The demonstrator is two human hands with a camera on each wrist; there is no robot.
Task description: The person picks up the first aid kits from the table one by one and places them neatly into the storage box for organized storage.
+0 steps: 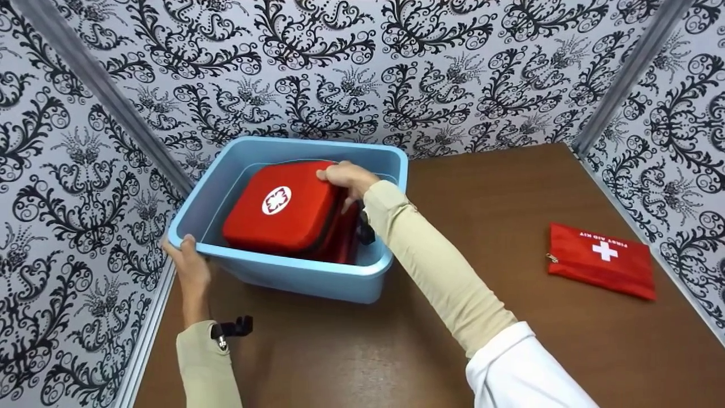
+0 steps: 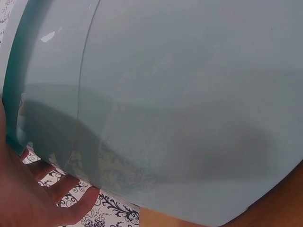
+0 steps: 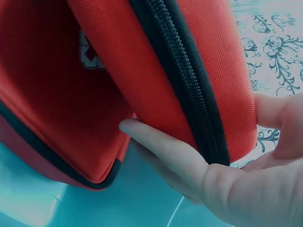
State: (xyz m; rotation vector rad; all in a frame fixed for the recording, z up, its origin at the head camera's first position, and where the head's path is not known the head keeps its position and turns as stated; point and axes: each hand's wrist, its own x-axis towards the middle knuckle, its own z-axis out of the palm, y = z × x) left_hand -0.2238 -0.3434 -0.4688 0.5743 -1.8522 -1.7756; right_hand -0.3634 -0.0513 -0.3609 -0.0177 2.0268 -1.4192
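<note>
Head view: a blue tub [image 1: 306,285] is seen on the table [image 1: 481,198], with an upper case [image 1: 283,221] and a lower case [image 1: 342,246] inside it, both red. The upper case is gripped at its right side by the right hand [image 1: 352,180], with the thumb laid on top and the fingers tucked underneath. In the right wrist view, a gap is shown between the cases, and the fingers are set in it. The tub is held by the rim at its near left corner by the left hand [image 1: 192,269]. The work is judged to be part-way: both cases are within the tub, but the upper case has not been let go and is tilted against the lower case, which is mostly hidden. Whether the upper case is to be left in or taken out cannot be told. The pouch [image 1: 600,273] is laid on the table to the right, well apart from the tub and touched by neither hand; whether it is finished with or still to be handled cannot be told
</note>
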